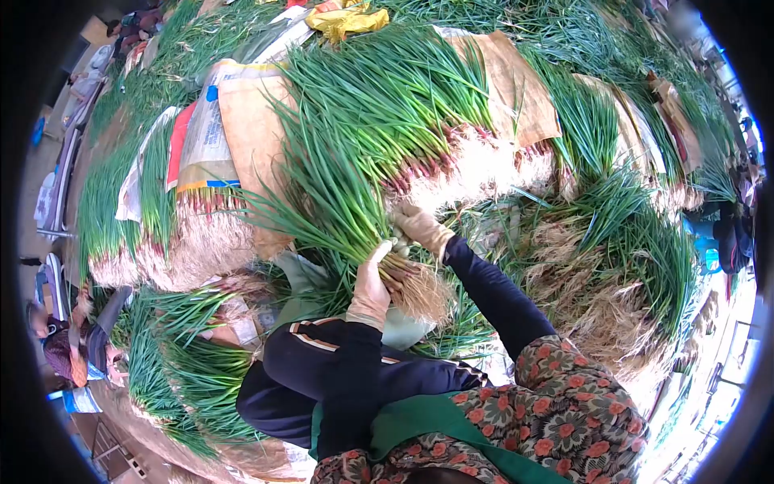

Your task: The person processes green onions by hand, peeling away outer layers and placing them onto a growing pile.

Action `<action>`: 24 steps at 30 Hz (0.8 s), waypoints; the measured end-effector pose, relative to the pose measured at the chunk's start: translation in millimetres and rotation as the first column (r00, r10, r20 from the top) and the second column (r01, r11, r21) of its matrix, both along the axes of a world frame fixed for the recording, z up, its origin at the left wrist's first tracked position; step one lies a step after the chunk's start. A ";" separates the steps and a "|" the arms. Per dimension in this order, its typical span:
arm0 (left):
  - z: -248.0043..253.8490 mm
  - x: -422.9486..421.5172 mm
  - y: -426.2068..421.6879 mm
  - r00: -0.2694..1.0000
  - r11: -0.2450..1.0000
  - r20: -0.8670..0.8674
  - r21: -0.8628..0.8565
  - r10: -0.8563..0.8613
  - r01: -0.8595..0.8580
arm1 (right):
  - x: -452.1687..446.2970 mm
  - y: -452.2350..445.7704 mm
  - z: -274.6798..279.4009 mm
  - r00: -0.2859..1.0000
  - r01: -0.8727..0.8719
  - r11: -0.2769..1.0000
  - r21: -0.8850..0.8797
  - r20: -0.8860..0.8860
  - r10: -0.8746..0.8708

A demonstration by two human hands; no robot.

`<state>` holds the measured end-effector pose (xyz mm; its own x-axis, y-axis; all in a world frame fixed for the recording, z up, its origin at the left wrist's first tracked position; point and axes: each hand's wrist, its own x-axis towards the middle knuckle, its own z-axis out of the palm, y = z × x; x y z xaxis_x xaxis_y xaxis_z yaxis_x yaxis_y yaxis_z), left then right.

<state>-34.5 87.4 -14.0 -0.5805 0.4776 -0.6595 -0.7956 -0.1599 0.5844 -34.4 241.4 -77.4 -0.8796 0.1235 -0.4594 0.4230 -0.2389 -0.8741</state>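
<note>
My left hand (pixel 371 289), in a pale glove, is wrapped round the stems of a bunch of green onions (pixel 351 214). The bunch lies tilted over my lap. Its long leaves point up and left, and its stringy roots (pixel 425 292) stick out below right of the hand. My right hand (pixel 423 228), gloved too, is at the upper right side of the same bunch. Its fingers are curled in against the stems, and the tips are partly hidden. Just beyond both hands lies a large row of green onions (pixel 395 105) with reddish stems and pale roots.
Sacking pieces (pixel 250 145) cover parts of the rows ahead. Root-end piles (pixel 621 323) lie at the right, and more green onions (pixel 201 379) at the left. A yellow bag (pixel 347 20) lies at the far side. Another person (pixel 72 347) sits at the left edge.
</note>
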 end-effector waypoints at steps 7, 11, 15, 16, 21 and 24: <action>14.8 8.6 5.5 0.993 0.991 -0.019 -0.070 -0.113 0.111 | 2.5 10.6 3.1 0.998 -0.065 0.996 0.054 -0.017 0.066; 0.2 1.1 4.3 0.984 0.948 0.101 0.269 0.147 -0.169 | 35.5 14.0 -88.1 0.822 -0.116 0.351 0.929 -0.108 0.559; 20.4 -2.8 6.8 0.962 0.899 0.125 0.344 0.244 -0.272 | 62.7 40.4 -65.0 0.903 -0.318 0.316 0.894 0.184 0.389; 22.5 -1.6 7.0 0.964 0.893 0.093 0.362 0.250 -0.266 | 42.3 49.0 -6.5 0.886 -0.460 0.322 0.828 0.402 0.230; 7.8 -5.2 0.6 0.973 0.952 0.202 0.260 0.109 -0.161 | -6.7 120.2 13.5 0.958 0.275 0.132 0.952 -0.259 -0.125; 14.0 -4.2 0.4 0.970 0.925 0.196 0.320 0.146 -0.204 | -9.2 122.8 9.9 0.979 0.191 0.166 0.967 -0.175 -0.107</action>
